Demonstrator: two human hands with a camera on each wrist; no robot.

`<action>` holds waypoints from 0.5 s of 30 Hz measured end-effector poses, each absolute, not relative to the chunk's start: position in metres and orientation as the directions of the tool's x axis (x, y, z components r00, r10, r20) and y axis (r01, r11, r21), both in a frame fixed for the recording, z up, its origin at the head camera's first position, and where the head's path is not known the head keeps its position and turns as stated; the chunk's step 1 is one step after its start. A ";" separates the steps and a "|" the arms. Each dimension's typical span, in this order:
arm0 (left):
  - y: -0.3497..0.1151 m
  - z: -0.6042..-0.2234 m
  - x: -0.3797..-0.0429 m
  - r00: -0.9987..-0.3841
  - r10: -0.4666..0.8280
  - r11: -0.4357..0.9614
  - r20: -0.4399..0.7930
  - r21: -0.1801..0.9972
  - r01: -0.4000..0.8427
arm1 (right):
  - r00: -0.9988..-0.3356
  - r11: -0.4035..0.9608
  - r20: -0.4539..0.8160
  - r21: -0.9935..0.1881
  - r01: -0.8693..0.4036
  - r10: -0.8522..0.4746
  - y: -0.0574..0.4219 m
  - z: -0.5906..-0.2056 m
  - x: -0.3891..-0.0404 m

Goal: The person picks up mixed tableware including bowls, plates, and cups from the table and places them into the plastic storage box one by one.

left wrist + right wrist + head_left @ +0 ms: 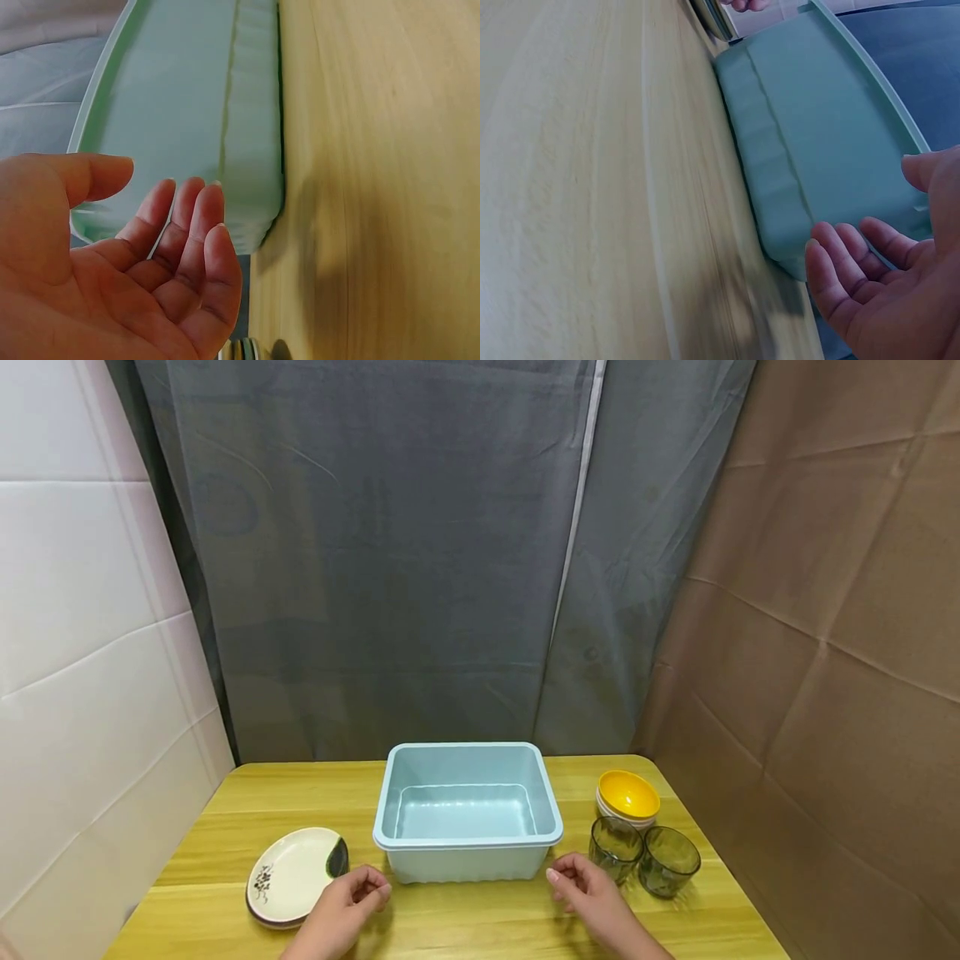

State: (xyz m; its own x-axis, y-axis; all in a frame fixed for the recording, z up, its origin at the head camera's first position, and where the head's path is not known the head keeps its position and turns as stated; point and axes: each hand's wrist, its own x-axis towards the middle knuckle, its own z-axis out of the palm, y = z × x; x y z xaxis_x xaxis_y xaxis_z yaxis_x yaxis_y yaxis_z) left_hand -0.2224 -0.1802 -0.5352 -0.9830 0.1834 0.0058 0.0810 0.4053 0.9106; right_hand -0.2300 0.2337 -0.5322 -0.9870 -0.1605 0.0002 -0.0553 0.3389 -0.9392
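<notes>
Light blue plastic tub point(467, 843): centre of wooden table point(480, 927), between the two hands. Left hand point(341, 910) and right hand point(592, 893): fingers loosely curled, holding nothing, each just beside a near corner of the tub. Adjacent: patterned plate point(292, 875) at left; yellow bowl point(628, 795) and two dark glasses point(643, 857) at right.

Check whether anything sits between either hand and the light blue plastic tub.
Nothing visible does. The left hand and right hand flank the light blue plastic tub, apart from its front corners, with only bare wooden table between.
</notes>
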 end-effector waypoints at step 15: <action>-0.210 -0.522 -0.224 -0.989 -0.108 0.578 0.100 0.816 0.019 | -0.977 0.337 -0.041 -0.941 -0.032 -0.207 0.235 -0.538 -0.230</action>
State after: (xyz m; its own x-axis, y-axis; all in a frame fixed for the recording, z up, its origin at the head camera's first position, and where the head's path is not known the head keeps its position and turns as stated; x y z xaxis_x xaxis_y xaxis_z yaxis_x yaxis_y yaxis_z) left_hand -0.2239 -0.2101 -0.5215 -0.9891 -0.1079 0.1001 0.0194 0.5784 0.8155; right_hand -0.2298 0.2349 -0.5376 -0.9774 -0.2073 -0.0408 -0.0321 0.3366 -0.9411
